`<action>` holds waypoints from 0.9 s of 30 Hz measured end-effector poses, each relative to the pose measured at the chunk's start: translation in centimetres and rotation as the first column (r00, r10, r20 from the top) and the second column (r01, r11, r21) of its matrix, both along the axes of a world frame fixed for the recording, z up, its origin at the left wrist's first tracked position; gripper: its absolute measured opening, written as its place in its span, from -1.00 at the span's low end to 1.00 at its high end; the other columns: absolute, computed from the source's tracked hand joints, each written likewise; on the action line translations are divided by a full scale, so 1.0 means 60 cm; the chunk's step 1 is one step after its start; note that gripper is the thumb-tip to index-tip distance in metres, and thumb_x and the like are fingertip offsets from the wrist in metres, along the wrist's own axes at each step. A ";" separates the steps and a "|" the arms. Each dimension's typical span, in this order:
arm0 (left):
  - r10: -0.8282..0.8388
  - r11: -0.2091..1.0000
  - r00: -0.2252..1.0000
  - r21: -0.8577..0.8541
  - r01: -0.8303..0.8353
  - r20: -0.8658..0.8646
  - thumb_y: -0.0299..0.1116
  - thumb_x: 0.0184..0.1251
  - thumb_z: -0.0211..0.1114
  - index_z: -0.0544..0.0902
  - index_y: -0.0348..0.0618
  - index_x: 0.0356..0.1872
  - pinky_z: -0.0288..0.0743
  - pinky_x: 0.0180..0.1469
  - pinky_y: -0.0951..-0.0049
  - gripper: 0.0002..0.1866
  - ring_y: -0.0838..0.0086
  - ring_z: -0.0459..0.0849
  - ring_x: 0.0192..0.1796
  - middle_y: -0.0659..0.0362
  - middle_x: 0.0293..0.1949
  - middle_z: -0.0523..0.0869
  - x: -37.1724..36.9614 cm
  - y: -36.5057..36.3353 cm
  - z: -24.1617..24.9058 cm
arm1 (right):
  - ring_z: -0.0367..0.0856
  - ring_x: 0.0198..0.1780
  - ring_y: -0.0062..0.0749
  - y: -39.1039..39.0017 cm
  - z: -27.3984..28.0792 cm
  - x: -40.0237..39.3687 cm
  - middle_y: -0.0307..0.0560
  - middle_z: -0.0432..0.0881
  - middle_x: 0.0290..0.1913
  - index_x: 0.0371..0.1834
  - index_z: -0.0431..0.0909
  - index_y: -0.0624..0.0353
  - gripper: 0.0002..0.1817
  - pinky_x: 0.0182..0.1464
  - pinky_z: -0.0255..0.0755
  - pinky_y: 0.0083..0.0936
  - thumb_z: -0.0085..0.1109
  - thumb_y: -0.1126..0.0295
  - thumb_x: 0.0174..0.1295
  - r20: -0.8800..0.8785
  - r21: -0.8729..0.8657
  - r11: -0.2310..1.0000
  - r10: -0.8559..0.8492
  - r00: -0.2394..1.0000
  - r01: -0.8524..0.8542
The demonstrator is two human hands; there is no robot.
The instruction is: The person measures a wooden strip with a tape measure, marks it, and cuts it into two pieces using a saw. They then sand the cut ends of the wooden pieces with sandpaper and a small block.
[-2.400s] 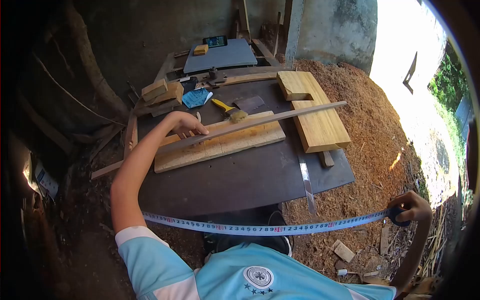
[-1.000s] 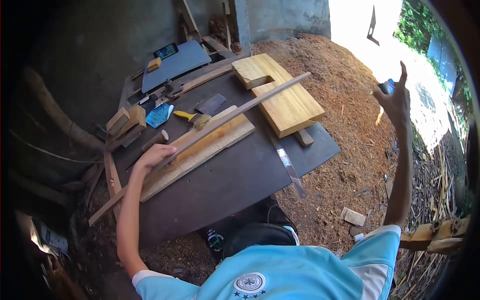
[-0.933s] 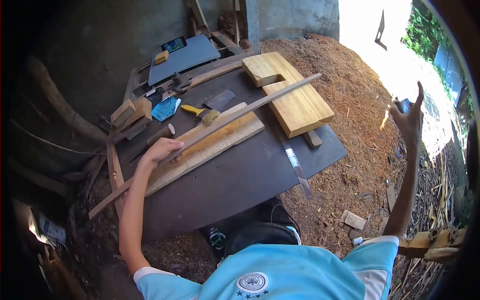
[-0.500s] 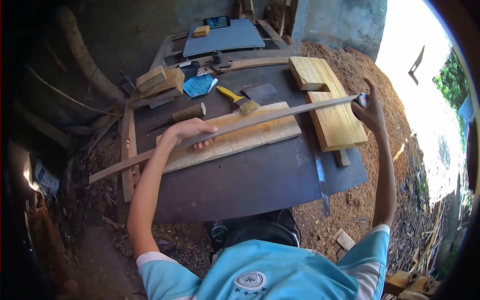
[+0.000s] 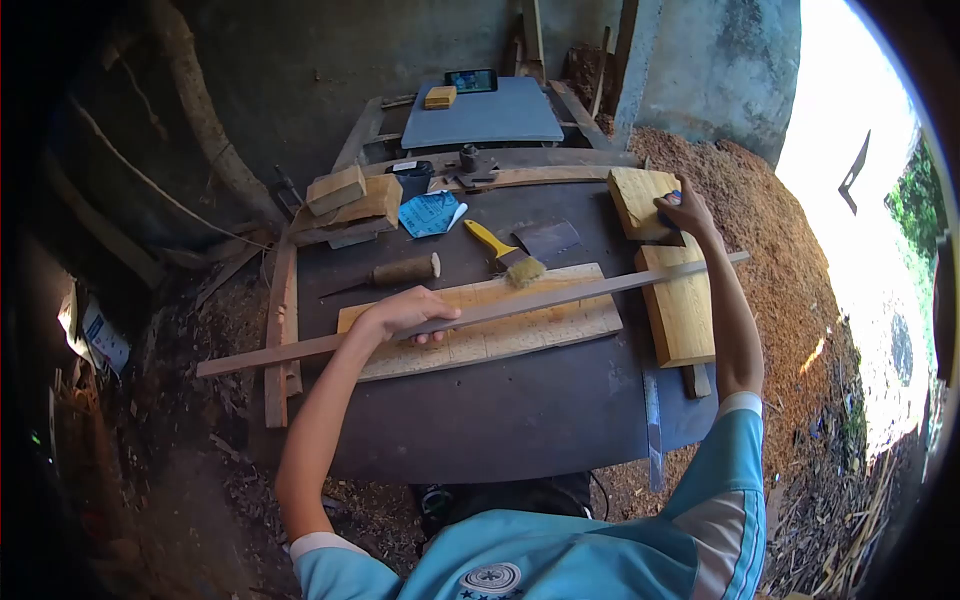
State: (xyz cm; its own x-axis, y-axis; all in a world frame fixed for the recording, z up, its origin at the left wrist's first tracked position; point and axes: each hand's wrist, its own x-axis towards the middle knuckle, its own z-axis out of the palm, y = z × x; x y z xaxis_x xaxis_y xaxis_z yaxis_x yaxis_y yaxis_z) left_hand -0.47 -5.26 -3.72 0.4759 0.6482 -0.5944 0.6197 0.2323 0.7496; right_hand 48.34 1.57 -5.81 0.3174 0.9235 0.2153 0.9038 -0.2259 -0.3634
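My left hand [image 5: 415, 312] is closed around a long, thin wooden strip [image 5: 545, 300] that runs slantwise across the table. Under the strip lies a pale wooden board [image 5: 480, 347] with marks on its face. My right hand [image 5: 692, 212] is off the strip, over a thick yellowish notched wood block [image 5: 683, 310]. In its curled fingers is a small blue object [image 5: 672, 198], mostly hidden, whose kind I cannot make out. A yellow-handled brush [image 5: 488, 238] rests with its bristles at the board's far edge.
A chisel-like tool with a wooden handle [image 5: 405, 270], blue sandpaper [image 5: 431, 214] and a metal scraper plate [image 5: 548, 239] lie on the dark table [image 5: 480, 430]. Stacked wood pieces [image 5: 350, 200] stand at left. A metal ruler [image 5: 653, 430] overhangs the front edge. Sawdust [image 5: 770, 260] is heaped at right.
My right hand has left the strip's far end and moved forward and left over the notched block with the blue object. My left hand keeps its hold. The camera view has tilted up.
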 end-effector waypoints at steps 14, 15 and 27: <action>-0.068 0.998 0.997 0.012 0.068 0.042 -0.19 0.31 0.14 0.57 -0.21 -0.38 0.28 -0.65 0.66 -0.73 0.69 0.39 -0.67 0.28 -0.61 0.52 0.073 -0.011 0.001 | 0.47 -0.14 -0.07 -0.605 -0.049 -0.300 0.03 0.48 -0.20 -0.08 0.48 0.14 -0.65 -0.09 0.38 -0.25 0.26 0.27 0.07 0.115 0.142 0.971 -0.208 0.971 0.191; -0.062 0.998 0.997 0.028 0.061 0.035 -0.19 0.31 0.14 0.57 -0.22 -0.36 0.28 -0.65 0.66 -0.73 0.68 0.39 -0.66 0.28 -0.61 0.52 0.082 -0.009 0.005 | 0.47 -0.15 -0.07 -0.618 -0.063 -0.309 0.05 0.48 -0.21 -0.08 0.48 0.13 -0.63 -0.10 0.38 -0.25 0.27 0.27 0.06 0.094 0.131 0.959 -0.266 0.959 0.253; -0.047 0.999 0.996 0.024 0.045 0.076 -0.17 0.29 0.16 0.60 -0.27 -0.27 0.27 -0.64 0.67 -0.69 0.69 0.40 -0.68 0.26 -0.60 0.55 0.084 0.005 -0.009 | 0.38 -0.59 -0.71 -0.757 -0.017 -0.246 -0.32 0.45 -0.54 -0.10 0.49 0.29 -0.77 -0.59 0.21 -0.78 0.10 0.43 0.21 -0.933 -0.071 0.997 -0.074 0.351 0.023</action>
State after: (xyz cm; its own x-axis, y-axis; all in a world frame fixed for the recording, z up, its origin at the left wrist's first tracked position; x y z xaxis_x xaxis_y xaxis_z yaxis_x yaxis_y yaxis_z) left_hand 4.57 -4.98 -4.29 0.5493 0.6372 -0.5407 0.5697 0.1878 0.8001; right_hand 33.57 -43.82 -6.84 0.3343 0.8981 -0.2857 -0.0282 -0.2935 -0.9555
